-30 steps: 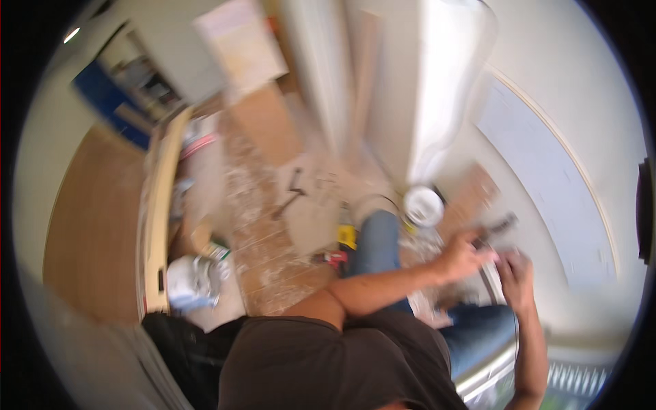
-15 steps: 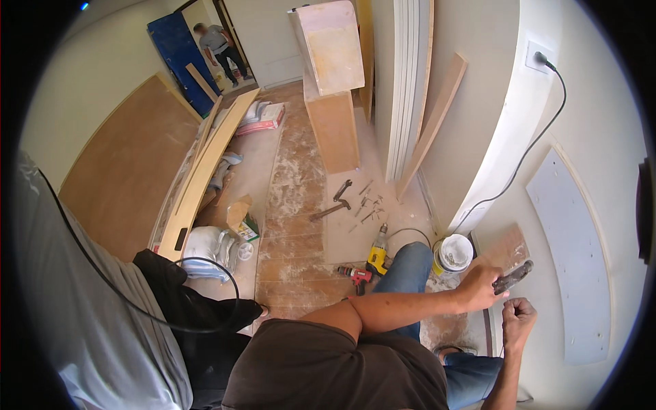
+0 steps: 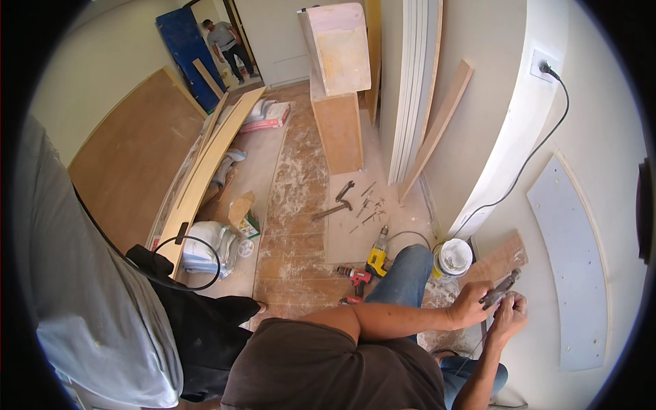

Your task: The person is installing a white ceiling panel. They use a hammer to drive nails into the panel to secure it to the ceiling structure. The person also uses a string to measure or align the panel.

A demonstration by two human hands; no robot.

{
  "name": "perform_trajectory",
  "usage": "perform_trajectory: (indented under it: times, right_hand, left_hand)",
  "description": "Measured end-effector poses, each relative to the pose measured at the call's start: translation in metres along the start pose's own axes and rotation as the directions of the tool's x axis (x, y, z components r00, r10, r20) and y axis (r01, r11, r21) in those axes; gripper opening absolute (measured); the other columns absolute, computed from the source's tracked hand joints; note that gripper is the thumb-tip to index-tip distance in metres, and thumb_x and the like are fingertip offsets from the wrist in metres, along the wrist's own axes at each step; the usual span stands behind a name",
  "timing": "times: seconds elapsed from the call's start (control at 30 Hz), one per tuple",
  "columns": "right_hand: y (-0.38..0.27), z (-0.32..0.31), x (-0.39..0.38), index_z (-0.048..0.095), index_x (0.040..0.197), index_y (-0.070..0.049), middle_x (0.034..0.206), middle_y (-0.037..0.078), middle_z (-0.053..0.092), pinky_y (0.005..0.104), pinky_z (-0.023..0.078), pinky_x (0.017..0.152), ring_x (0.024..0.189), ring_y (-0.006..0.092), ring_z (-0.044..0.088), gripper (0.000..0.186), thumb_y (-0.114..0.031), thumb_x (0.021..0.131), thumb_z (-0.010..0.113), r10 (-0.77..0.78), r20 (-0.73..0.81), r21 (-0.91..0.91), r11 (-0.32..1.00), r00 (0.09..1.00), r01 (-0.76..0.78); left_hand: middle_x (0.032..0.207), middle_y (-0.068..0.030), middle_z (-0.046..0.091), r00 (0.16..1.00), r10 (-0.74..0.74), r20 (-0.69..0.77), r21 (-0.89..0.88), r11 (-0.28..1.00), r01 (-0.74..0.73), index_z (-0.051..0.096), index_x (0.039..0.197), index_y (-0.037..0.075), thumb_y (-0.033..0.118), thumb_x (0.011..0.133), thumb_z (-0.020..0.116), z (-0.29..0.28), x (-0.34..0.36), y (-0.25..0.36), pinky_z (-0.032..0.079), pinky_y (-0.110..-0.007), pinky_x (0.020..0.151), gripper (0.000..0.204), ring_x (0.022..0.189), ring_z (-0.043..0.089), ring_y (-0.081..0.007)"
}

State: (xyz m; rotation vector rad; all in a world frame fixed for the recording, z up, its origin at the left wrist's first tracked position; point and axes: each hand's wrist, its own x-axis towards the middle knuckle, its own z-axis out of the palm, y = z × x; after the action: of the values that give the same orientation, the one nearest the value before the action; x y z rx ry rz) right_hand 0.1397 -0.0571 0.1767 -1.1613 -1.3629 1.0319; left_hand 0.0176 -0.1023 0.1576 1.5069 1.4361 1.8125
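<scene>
My left hand (image 3: 470,305) is closed around a dark, worn metal tool that looks like pliers (image 3: 502,285). The tool's head points up and to the right, toward the wall. Just below it, my right hand (image 3: 510,316) is closed in a pinch, its fingers close against the tool. A thin wire (image 3: 478,347) trails down and left from these fingers; its upper end is hidden by my hands. Behind my hands, a brown board (image 3: 497,260) leans at the wall, beside a white bucket (image 3: 456,257) of pale material.
A yellow drill (image 3: 377,256) and a red drill (image 3: 355,276) lie by my knee, with a hammer (image 3: 335,208) and several bits (image 3: 369,205) farther off. A co-worker in grey (image 3: 96,287) stands close at left; another person (image 3: 225,48) is at the doorway. A power cord (image 3: 525,164) hangs along the wall.
My hands have come together, the right one rising to the tool in my left. The tool has tilted more upright. The co-worker at left and the person in the doorway have shifted slightly.
</scene>
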Motion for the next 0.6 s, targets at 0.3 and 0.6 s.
perform_trajectory:
  times: [0.3, 0.6]
  right_hand:
    - [-0.022, -0.049, -0.024, 0.053, 0.067, 0.001, 0.067, 0.007, 0.058, 0.0244, 0.039, 0.05, 0.054, 0.011, 0.049, 0.021, -0.001, 0.087, 0.059, -0.123, 0.782, 0.207, 0.976, 0.611, -0.068]
    - [0.021, -0.046, -0.041, 0.053, 0.079, -0.004, 0.055, -0.001, 0.042, 0.0216, 0.027, 0.032, 0.039, 0.0046, 0.033, 0.029, -0.022, 0.093, 0.071, 0.246, 0.353, 0.484, 0.778, 0.903, -0.401]
  left_hand:
    - [0.07, -0.005, 0.064, 0.458, -0.237, 0.857, -0.194, 0.674, 0.713, 0.067, 0.098, 0.002, 0.005, 0.075, 0.079, -0.061, 0.041, 0.019, 0.04, -0.024, 0.042, 0.026, 0.048, 0.053, -0.009]
    - [0.056, -0.0043, 0.057, 0.534, -0.301, 0.79, -0.123, 0.775, 0.619, 0.066, 0.074, 0.002, 0.012, 0.075, 0.078, -0.051, 0.017, 0.037, 0.04, -0.028, 0.042, 0.016, 0.046, 0.052, -0.0118]
